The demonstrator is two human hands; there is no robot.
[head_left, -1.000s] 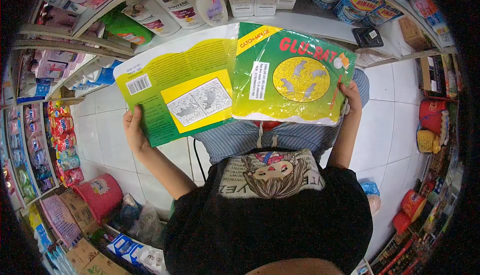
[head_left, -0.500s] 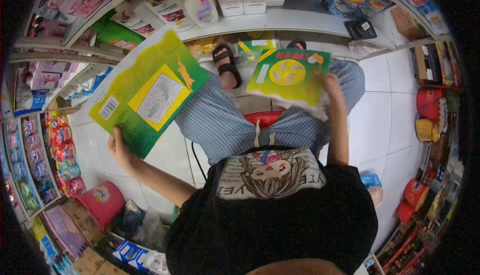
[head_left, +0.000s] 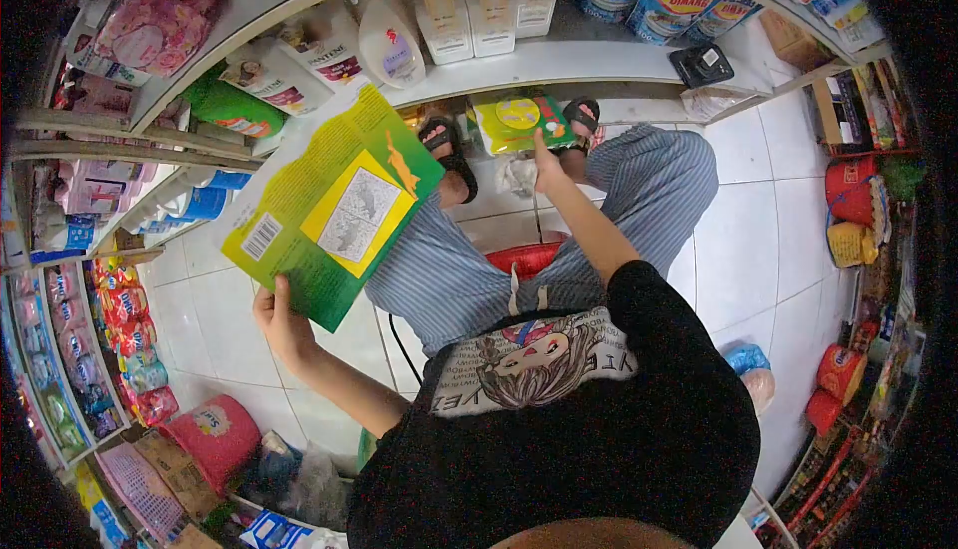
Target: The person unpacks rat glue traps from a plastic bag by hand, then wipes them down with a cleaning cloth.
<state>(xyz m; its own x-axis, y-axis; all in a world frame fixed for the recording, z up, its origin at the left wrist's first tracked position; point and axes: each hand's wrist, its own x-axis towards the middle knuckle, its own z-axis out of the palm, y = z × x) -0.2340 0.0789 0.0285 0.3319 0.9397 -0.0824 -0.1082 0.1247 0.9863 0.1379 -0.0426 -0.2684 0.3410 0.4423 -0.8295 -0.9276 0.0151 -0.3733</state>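
Note:
My left hand (head_left: 283, 323) is closed on the lower corner of a large green and yellow card (head_left: 289, 240), which looks like a mouse glue trap. Its barcode and a printed picture panel face up, over my left knee. Between my feet, my right hand (head_left: 548, 167) pinches the near edge of a green and yellow packet (head_left: 499, 128) with a yellow circle on it. Whether this packet rests on another one beneath is hidden. A crumpled clear plastic bag (head_left: 516, 177) is beside my right hand.
Ahead, a white shelf (head_left: 569, 62) bears shampoo bottles (head_left: 389, 38), white boxes (head_left: 491, 15) and blue detergent packs (head_left: 671, 5). A black object (head_left: 702, 65) sits near its edge. Stocked shelves line both sides. A pink tub (head_left: 212, 439) stands at the left on the tiled floor.
My right hand has carried the packet from above my right knee forward and left, down between my feet. The card in my left hand has shifted right and slightly nearer to me.

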